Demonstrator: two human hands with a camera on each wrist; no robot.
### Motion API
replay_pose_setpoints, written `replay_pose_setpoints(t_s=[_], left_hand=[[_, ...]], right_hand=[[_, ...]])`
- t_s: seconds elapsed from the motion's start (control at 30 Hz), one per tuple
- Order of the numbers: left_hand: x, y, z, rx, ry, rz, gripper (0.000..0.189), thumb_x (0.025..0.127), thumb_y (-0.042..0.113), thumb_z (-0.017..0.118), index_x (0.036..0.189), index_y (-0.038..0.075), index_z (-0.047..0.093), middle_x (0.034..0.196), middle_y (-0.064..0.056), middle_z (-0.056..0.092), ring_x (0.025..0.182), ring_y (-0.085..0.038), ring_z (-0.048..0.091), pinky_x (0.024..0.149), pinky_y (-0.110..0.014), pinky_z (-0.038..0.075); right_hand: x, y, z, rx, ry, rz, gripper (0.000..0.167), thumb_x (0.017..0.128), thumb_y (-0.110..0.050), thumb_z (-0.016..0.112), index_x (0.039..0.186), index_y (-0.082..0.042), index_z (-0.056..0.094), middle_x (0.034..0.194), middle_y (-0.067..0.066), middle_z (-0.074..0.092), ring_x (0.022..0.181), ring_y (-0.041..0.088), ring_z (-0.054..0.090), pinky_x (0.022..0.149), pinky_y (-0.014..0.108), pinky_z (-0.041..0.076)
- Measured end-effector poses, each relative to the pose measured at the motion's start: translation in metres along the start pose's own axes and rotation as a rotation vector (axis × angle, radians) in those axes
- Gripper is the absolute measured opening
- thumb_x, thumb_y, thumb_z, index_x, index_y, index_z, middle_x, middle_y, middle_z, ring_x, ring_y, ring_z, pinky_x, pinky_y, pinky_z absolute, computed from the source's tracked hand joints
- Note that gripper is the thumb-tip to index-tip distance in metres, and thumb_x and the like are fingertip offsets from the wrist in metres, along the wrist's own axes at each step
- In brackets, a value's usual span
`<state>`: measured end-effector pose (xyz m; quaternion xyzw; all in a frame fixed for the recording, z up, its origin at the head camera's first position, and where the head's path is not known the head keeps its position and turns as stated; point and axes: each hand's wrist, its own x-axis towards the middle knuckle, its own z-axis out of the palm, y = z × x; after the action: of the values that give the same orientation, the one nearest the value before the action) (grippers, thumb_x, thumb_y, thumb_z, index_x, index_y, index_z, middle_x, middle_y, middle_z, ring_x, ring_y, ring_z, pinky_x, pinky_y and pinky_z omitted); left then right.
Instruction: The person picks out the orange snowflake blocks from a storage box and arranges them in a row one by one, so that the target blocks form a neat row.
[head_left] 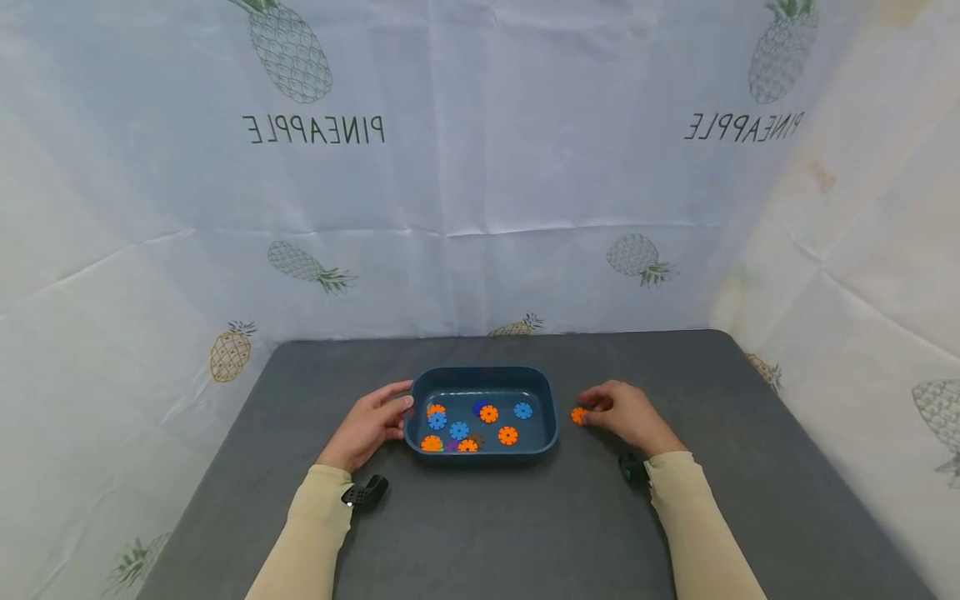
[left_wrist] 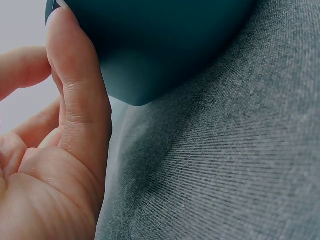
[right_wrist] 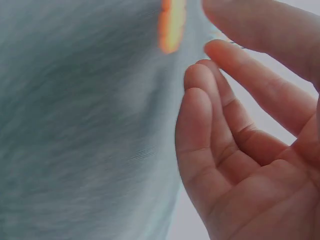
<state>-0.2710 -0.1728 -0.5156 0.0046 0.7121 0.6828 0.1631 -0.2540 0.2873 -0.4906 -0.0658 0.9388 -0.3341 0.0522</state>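
A dark blue tray (head_left: 480, 458) with rounded corners rests on the grey table, with several orange, blue and purple notched discs in it. My left hand (head_left: 372, 423) holds the tray's left end, thumb against the rim. The tray's outer wall (left_wrist: 170, 45) shows close to that hand in the left wrist view. Right of the tray lies one orange notched disc (head_left: 578, 415), with my right hand (head_left: 626, 414) over it, fingers bent and fingertips close to it. Blurred and nearly edge-on, the same disc shows beyond the fingertips in the right wrist view, with a gap between.
The grey table (head_left: 480, 533) reaches back to a pale curtain (head_left: 480, 167) printed with pineapples, which also hangs along both sides. Dark straps (head_left: 365, 492) sit round both wrists at the cuffs of the cream sleeves (head_left: 307, 533).
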Motion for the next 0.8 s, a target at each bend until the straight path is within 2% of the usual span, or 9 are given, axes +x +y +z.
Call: replay_pose_setpoints(t_s=[0.1, 0.2, 0.3, 0.4, 0.57, 0.7, 0.8], left_hand=[[0.0, -0.002, 0.0, 0.0, -0.01, 0.007, 0.06, 0.106, 0.036, 0.071, 0.159, 0.017, 0.052, 0.11, -0.01, 0.063, 0.081, -0.018, 0.061, 0.077, -0.028, 0.061], [0.0, -0.002, -0.001, 0.001, -0.011, 0.024, 0.059, 0.107, 0.037, 0.071, 0.159, 0.017, 0.052, 0.107, -0.009, 0.063, 0.081, -0.018, 0.061, 0.077, -0.028, 0.061], [0.0, -0.001, -0.002, 0.004, -0.005, 0.037, 0.059, 0.107, 0.037, 0.071, 0.159, 0.016, 0.053, 0.104, -0.007, 0.063, 0.08, -0.018, 0.061, 0.076, -0.028, 0.061], [0.0, 0.0, -0.003, 0.007, -0.007, 0.039, 0.06, 0.107, 0.036, 0.071, 0.16, 0.015, 0.052, 0.099, -0.006, 0.061, 0.079, -0.018, 0.062, 0.076, -0.028, 0.061], [0.002, -0.002, -0.004, -0.008, -0.012, 0.035, 0.059, 0.107, 0.035, 0.071, 0.159, 0.016, 0.052, 0.098, -0.005, 0.061, 0.079, -0.019, 0.061, 0.074, -0.028, 0.059], [0.003, -0.004, -0.003, -0.014, -0.021, 0.044, 0.058, 0.107, 0.034, 0.071, 0.159, 0.017, 0.053, 0.096, -0.005, 0.061, 0.079, -0.019, 0.06, 0.073, -0.027, 0.059], [0.003, -0.006, -0.002, -0.009, -0.029, 0.056, 0.058, 0.107, 0.033, 0.071, 0.159, 0.016, 0.052, 0.096, -0.004, 0.061, 0.08, -0.019, 0.06, 0.073, -0.028, 0.059]], right_hand=[[0.001, -0.016, -0.008, -0.039, 0.016, -0.062, 0.031, 0.099, -0.018, 0.079, 0.128, -0.008, 0.078, 0.114, 0.007, 0.072, 0.096, 0.019, 0.065, 0.087, 0.042, 0.06], [0.006, -0.041, -0.019, -0.067, 0.003, -0.126, 0.029, 0.1, -0.019, 0.079, 0.128, -0.009, 0.077, 0.117, 0.008, 0.073, 0.1, 0.02, 0.068, 0.088, 0.044, 0.062], [0.015, -0.073, -0.027, -0.108, -0.056, -0.183, 0.029, 0.1, -0.017, 0.079, 0.128, -0.009, 0.077, 0.122, 0.01, 0.074, 0.105, 0.022, 0.069, 0.094, 0.046, 0.062], [0.025, -0.103, -0.027, -0.185, -0.155, -0.25, 0.031, 0.1, -0.014, 0.079, 0.13, -0.009, 0.075, 0.126, 0.011, 0.074, 0.109, 0.022, 0.069, 0.098, 0.046, 0.061], [0.04, -0.137, -0.009, -0.311, -0.333, -0.345, 0.031, 0.1, -0.012, 0.079, 0.13, -0.01, 0.075, 0.125, 0.01, 0.073, 0.105, 0.019, 0.065, 0.097, 0.042, 0.059], [0.046, -0.147, 0.011, -0.361, -0.444, -0.375, 0.03, 0.098, -0.009, 0.08, 0.127, -0.008, 0.077, 0.122, 0.009, 0.075, 0.103, 0.018, 0.066, 0.096, 0.042, 0.059], [0.046, -0.15, 0.024, -0.392, -0.49, -0.369, 0.028, 0.097, -0.009, 0.082, 0.125, -0.008, 0.078, 0.119, 0.007, 0.076, 0.104, 0.017, 0.067, 0.098, 0.041, 0.06]])
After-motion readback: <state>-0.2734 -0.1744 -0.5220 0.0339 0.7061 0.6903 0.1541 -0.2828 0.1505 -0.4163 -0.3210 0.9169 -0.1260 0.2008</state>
